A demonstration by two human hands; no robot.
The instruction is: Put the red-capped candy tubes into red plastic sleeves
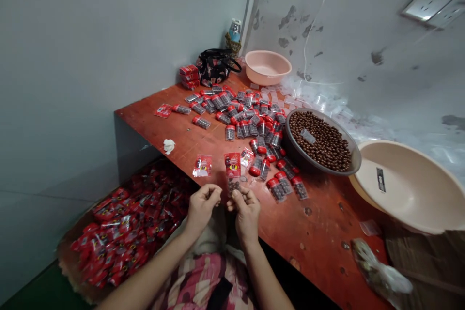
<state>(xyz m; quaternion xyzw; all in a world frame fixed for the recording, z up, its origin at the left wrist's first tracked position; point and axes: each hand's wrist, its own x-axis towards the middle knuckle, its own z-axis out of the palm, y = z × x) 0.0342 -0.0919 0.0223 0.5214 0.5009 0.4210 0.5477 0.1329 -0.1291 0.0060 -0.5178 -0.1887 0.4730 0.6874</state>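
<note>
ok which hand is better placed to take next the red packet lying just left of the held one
Left, probably: the left hand is nearer that red packet, while the right hand holds the other packet. Whether the left's pinch holds anything isn't clear.

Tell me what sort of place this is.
Probably a packing workshop: a bowl of brown balls, many red-capped containers on the table, and a heap of red packets below.

The packet [232, 162] is red with a yellow spot. The tabletop [308, 237] is orange-red, the balls [327, 143] brown, the bag [209, 71] black with pink bits, the cloth [192, 281] pink-checked.
</note>
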